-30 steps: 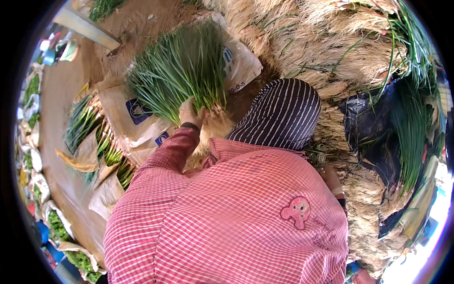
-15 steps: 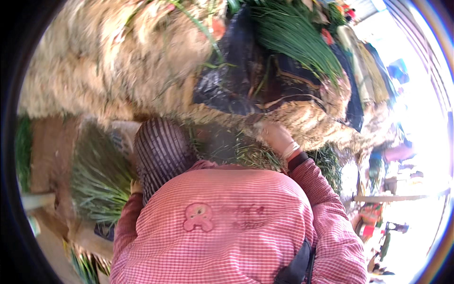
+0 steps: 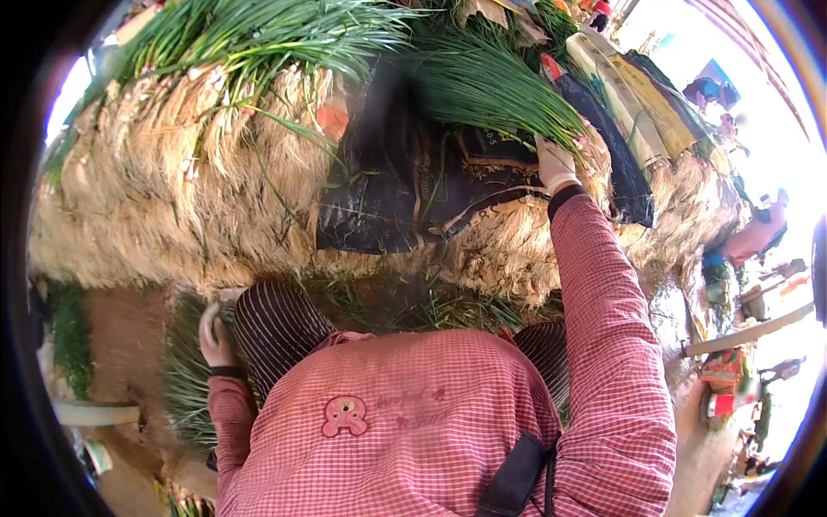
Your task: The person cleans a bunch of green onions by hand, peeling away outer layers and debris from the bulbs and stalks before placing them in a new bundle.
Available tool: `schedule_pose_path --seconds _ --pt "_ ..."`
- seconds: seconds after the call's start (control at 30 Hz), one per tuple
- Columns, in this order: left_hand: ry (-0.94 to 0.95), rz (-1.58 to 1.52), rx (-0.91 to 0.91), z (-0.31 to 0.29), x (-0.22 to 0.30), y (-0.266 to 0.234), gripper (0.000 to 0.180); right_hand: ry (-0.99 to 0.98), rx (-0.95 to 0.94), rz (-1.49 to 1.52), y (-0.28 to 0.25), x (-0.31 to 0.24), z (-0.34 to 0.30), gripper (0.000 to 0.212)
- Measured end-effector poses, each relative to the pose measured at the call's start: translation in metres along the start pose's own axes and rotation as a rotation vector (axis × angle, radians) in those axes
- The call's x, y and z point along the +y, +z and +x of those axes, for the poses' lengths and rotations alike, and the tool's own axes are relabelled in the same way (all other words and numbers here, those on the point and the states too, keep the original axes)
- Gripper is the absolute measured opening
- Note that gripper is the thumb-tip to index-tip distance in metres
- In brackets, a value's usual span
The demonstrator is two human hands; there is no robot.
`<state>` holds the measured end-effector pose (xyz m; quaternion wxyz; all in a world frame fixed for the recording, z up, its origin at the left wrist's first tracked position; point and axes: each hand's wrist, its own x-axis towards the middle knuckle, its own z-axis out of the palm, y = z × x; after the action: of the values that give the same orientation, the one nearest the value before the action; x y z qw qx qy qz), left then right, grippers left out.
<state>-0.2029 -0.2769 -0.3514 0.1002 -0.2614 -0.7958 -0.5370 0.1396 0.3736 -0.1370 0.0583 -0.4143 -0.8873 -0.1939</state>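
Observation:
My right hand point(image 3: 556, 165), in a pale glove, reaches forward to the lower stalk end of a bundle of green onions point(image 3: 491, 86). Its fingers close at the stalks, and their tips are partly hidden by them. That bundle lies over a black plastic sack point(image 3: 370, 211) draped on a long stack of green onions, whose pale roots point(image 3: 215, 198) face me. Down at the left, beside my knee, my left hand point(image 3: 217, 338) is gloved too and holds nothing, its fingers apart. Close by it are green onion leaves point(image 3: 185, 379) on the ground side.
More green onions point(image 3: 267, 34) lie across the stack's top at the far left. A yellowish sack point(image 3: 650, 99) covers its right part. Loose green leaves point(image 3: 431, 302) litter the ground before my knees. A pale pole point(image 3: 749, 334) stands out at the right.
My right hand has moved forward and up from the stack's lower roots to the bundle on the black sack. My left hand has lifted away from the leaves beside my knee. The view has shifted.

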Motion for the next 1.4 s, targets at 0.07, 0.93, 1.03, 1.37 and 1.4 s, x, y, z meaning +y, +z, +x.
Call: schedule_pose_path --seconds 0.07,0.93,1.03,1.37,1.4 --pt "0.123 -0.019 -0.001 0.051 0.105 0.016 0.024 0.058 -0.036 0.025 0.019 0.015 0.007 0.028" --pt "-0.789 -0.969 -1.261 0.006 0.297 0.246 0.028 0.33 0.009 2.02 -0.014 -0.105 -0.13 0.025" --pt "-0.959 -1.041 -1.073 0.014 0.294 0.233 0.028 0.167 -0.086 2.135 -0.036 -0.056 -0.136 0.024" --pt "-0.934 -1.122 -1.187 -0.005 0.274 0.243 0.021 0.013 -0.797 1.61 -0.032 -0.116 -0.17 0.033" --pt "-0.926 -1.098 -1.236 -0.007 0.28 0.244 0.021 -0.001 -0.533 1.823 -0.019 -0.138 -0.158 0.036"
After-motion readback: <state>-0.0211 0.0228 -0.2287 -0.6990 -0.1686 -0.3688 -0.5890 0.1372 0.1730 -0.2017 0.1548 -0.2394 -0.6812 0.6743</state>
